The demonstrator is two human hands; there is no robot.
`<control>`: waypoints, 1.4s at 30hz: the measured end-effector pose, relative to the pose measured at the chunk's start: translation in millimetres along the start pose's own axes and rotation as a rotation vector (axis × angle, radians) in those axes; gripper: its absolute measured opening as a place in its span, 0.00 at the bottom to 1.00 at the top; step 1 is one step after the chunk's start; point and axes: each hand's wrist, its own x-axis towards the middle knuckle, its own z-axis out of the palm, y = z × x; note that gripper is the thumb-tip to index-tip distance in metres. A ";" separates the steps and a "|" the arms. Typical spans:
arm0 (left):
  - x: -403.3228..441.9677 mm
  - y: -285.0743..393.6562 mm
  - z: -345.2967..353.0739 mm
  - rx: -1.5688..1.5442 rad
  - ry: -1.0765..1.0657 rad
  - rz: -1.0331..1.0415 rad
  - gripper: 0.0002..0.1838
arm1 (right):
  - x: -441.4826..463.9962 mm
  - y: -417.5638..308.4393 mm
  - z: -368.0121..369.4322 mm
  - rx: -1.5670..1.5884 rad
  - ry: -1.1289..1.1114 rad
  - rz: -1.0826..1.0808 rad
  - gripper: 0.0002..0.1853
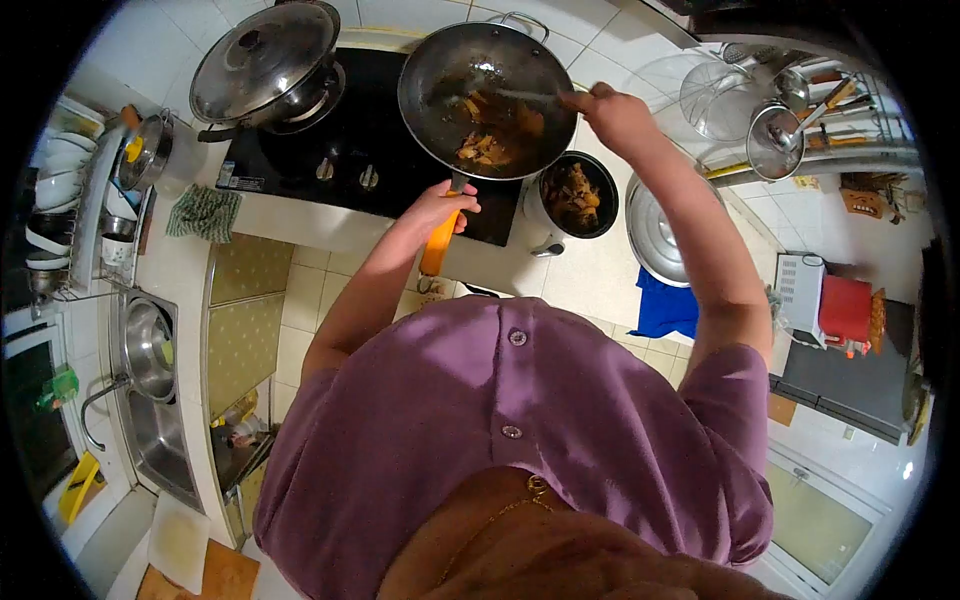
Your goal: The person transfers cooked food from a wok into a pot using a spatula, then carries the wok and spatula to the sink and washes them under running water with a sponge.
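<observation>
My left hand [440, 208] is closed around the orange handle [437, 245] of a dark wok [430, 75]. Tipped a little over the stove's right burner, the wok holds browned food pieces [484, 150] and some sauce. Over its right rim, my right hand [612, 115] grips a long, thin cooking utensil [530, 96] reaching into the wok. The utensil's far end is blurred, so I cannot tell whether it is a spatula or a ladle. Just right of the wok stands a small pot [530, 205] with similar brown pieces inside.
A lidded pan [265, 60] sits on the left burner of the black stove [390, 130]. Right of the small pot lie a round metal lid [650, 225] and a blue cloth [665, 305]. Strainers [775, 140] hang at the right wall; a sink [160, 440] is at left.
</observation>
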 end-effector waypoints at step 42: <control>-33.9 16.8 9.4 0.328 0.002 0.228 0.10 | -104.6 -63.2 -18.3 -0.058 -0.105 0.283 0.21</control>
